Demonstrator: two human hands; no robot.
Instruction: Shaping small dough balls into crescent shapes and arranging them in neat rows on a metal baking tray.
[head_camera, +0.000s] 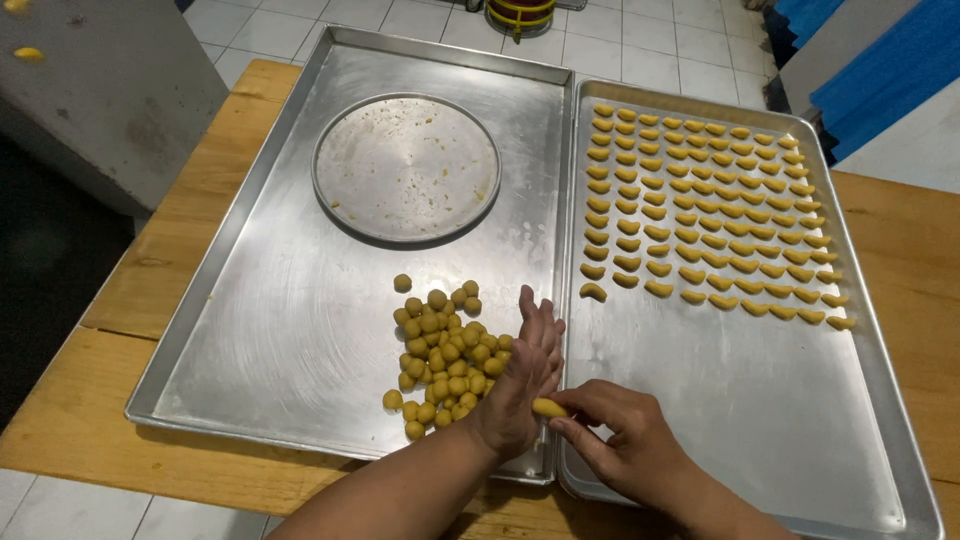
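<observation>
Two bare hands meet over the seam btwn two metal trays. Left hand (522, 385) is flat, fingers straight, edge-on, holding nothing. Right hand (625, 445) pinches a yellow dough piece (549, 408) against the left palm, apparently mid-shaping. Pile of dough balls (445, 355) sits just left, on the left tray (270, 300). Right tray (760, 400) holds rows of curved pieces (705, 215); likely next it needs a bare spot beside them.

My left hand (520, 385) and right hand (625, 440) were bare: no gloves, rings or watch on either. Both forearms entered from six o'clock uncovered, with no sleeve reaching the wrists. My fingernails were short and plain, without any polish.
</observation>
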